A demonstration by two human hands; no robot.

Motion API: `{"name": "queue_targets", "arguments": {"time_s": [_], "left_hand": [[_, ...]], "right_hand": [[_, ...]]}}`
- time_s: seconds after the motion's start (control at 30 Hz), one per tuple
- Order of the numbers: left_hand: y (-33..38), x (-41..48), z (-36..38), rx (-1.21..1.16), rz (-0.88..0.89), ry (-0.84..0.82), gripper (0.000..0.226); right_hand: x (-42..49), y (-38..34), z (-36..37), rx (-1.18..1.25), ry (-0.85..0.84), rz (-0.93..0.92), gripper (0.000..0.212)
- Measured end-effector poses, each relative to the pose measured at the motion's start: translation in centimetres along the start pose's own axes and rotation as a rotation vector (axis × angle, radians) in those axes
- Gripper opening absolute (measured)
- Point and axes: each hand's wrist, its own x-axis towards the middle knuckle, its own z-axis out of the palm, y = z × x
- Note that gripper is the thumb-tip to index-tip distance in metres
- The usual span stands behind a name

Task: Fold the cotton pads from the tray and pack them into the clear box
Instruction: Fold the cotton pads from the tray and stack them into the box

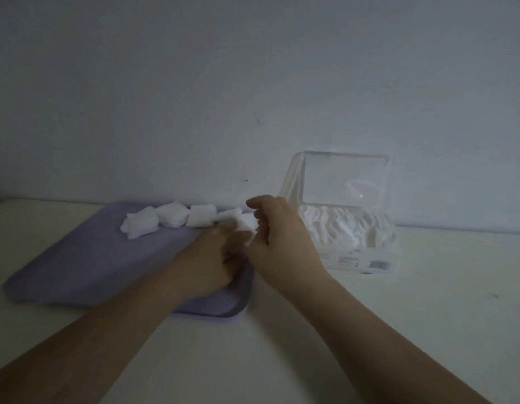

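Observation:
A lilac tray lies on the table at the left. Along its far edge sits a row of white cotton pads. At the row's right end, both hands meet on one white pad. My left hand rests on the tray and pinches the pad's near side. My right hand grips its right side with bent fingers. The pad is mostly hidden between the fingers. To the right stands the clear box with its lid raised, holding several folded white pads.
The pale table runs to a plain grey wall behind. The box stands against the wall, right of the tray. The scene is dim.

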Motion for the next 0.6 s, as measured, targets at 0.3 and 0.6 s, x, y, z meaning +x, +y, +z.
{"name": "queue_targets", "arguments": {"time_s": [0.3, 0.6], "left_hand": [[-2.7, -3.3, 0.3, -0.315, -0.022, 0.237, 0.042], [-3.7, -2.7, 0.0, -0.268, -0.131, 0.173, 0.047]], "right_hand": [[-1.0, 3.2, 3.7, -0.007, -0.250, 0.065, 0.062], [-0.7, 3.4, 3.7, 0.035, -0.249, 0.099, 0.040]]}}
